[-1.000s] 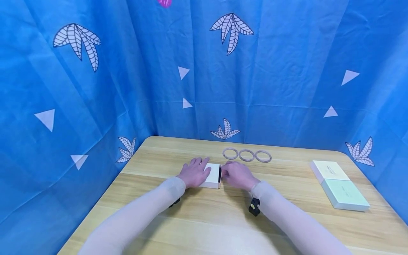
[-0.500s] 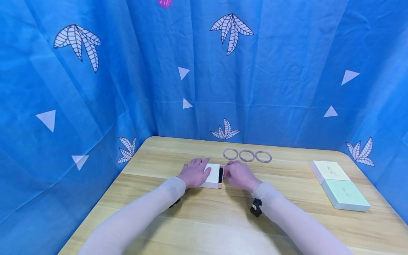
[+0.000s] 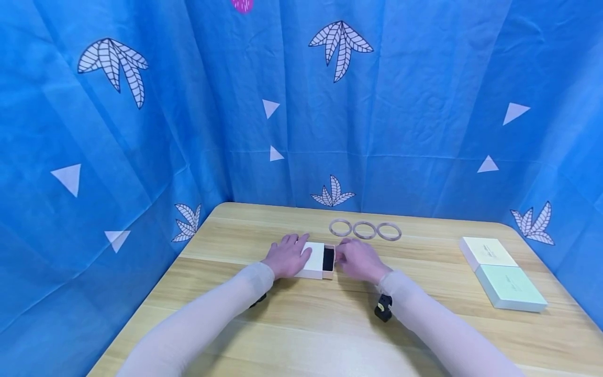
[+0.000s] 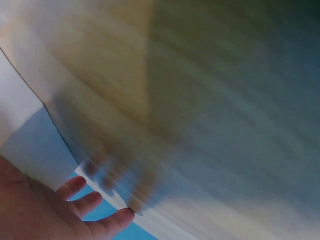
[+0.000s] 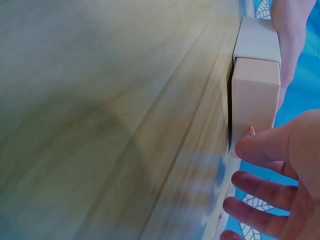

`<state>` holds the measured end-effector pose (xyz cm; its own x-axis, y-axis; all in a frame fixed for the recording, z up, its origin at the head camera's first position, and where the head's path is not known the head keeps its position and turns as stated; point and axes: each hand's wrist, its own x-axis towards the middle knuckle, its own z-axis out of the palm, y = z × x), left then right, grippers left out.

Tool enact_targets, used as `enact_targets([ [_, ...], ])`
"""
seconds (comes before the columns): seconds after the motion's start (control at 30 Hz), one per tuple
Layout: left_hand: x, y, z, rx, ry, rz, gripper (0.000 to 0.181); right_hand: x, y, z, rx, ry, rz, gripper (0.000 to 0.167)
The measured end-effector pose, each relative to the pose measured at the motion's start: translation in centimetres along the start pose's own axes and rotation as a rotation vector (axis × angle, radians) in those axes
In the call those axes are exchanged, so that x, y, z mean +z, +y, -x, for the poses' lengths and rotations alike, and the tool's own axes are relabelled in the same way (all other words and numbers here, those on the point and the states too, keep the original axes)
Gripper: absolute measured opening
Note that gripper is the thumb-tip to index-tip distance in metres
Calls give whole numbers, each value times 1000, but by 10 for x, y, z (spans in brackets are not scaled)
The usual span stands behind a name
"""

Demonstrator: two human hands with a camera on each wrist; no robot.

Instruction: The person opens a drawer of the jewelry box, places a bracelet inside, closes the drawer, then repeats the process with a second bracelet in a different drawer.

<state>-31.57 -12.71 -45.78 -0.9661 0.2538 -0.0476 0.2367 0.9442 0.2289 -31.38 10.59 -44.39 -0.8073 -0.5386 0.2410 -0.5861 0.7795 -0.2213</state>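
A small drawer box lies on the wooden table (image 3: 301, 324). Its white sleeve (image 3: 314, 256) sits under my left hand (image 3: 286, 256), which rests on top with fingers stretched out. From the sleeve's right end the pink drawer (image 3: 328, 275) sticks out partway, showing a black inside. My right hand (image 3: 359, 259) is at the drawer's outer end; in the right wrist view its thumb and forefinger pinch a small tab (image 5: 251, 130) on the drawer's end, with the other fingers loosely bent. The left wrist view shows my left fingers (image 4: 112, 223) reaching past the box.
Three thin rings (image 3: 340, 235) lie in a row behind my right hand. At the right, a pale yellow box (image 3: 490, 252) and a pale green box (image 3: 511, 287) lie touching. A blue patterned curtain (image 3: 414, 115) hangs behind the table and on both sides.
My right hand has moved slightly to the right and drawn the drawer further out of the sleeve, so more black inside shows. The left hand and the sleeve have stayed put.
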Motion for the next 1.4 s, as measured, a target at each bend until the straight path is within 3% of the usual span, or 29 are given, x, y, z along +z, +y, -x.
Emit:
enact_targets([
  [1.4, 5, -4, -5, 3, -5, 0, 66, -10, 29, 23, 2, -5, 3, 16],
])
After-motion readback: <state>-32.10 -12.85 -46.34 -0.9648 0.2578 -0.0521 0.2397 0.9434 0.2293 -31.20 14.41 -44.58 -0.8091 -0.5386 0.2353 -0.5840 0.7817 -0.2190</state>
